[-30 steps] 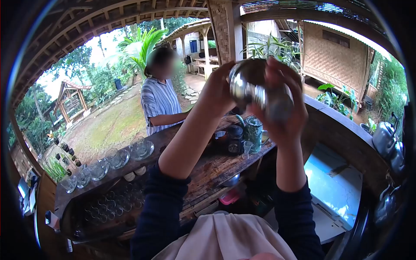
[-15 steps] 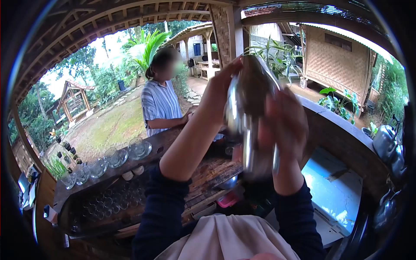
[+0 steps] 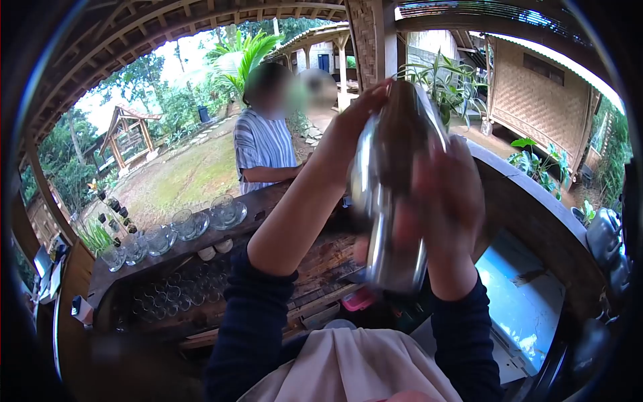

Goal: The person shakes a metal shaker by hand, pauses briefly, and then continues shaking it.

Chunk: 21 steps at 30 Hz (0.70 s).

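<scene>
A shiny metal shaker (image 3: pixel 395 194) is held up in front of me, tilted and blurred by motion. My left hand (image 3: pixel 362 110) grips its far upper side. Around its right side and lower part is my right hand (image 3: pixel 449 201), its fingers smeared by motion but pressed on the metal. Both forearms are raised, in dark sleeves. Across the counter stands a person in a striped shirt (image 3: pixel 264 151), one forearm near the counter's edge.
Several clear glass cups (image 3: pixel 191 224) line the wooden counter (image 3: pixel 268 198) at the left. Below, rows of small glasses (image 3: pixel 177 291) stand on a shelf. A light blue surface (image 3: pixel 522 301) lies at the right, with metal kettles (image 3: pixel 604 236) beyond it.
The shaker's lower end has swung slightly, and both hands stay on it. The view has shifted a little, so the surroundings sit further right. The person's head has moved.
</scene>
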Each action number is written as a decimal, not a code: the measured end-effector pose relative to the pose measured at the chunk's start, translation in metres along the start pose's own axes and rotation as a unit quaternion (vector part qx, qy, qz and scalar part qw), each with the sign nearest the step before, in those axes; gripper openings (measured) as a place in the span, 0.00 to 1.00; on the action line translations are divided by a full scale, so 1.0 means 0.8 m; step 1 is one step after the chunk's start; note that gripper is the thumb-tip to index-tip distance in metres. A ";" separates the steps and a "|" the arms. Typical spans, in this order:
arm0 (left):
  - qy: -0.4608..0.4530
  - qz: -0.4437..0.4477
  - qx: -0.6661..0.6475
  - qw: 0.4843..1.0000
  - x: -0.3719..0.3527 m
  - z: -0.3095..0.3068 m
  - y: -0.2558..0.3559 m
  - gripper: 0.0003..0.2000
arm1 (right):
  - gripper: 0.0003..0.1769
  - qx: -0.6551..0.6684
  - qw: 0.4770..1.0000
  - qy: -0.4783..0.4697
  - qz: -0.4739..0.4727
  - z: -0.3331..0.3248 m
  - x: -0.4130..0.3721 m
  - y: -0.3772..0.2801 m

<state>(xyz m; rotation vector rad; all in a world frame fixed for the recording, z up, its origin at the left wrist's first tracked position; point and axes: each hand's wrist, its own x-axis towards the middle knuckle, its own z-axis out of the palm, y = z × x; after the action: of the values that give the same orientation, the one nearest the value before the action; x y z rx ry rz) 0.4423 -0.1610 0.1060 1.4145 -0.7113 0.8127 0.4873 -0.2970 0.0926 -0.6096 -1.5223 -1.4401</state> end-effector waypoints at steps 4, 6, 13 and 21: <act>-0.115 0.085 -0.152 0.978 0.005 0.002 0.026 0.26 | 0.14 0.056 0.996 0.047 -0.050 -0.004 -0.008 -0.036; -0.055 0.048 -0.076 0.994 0.016 -0.021 0.012 0.25 | 0.16 0.053 0.996 0.060 -0.045 0.011 -0.020 -0.011; 0.142 -0.188 -0.267 0.935 0.019 -0.060 -0.040 0.14 | 0.26 0.066 0.974 -0.011 0.215 0.037 -0.002 0.012; 0.123 -0.115 -0.079 0.983 0.009 -0.054 0.039 0.15 | 0.18 -0.002 0.999 0.052 -0.004 0.077 -0.027 0.005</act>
<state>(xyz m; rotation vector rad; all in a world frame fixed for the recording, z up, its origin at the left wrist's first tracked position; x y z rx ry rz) 0.4185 -0.1179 0.1278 1.2011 -0.4038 0.7178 0.4831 -0.2325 0.0832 -0.5219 -1.4421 -1.4595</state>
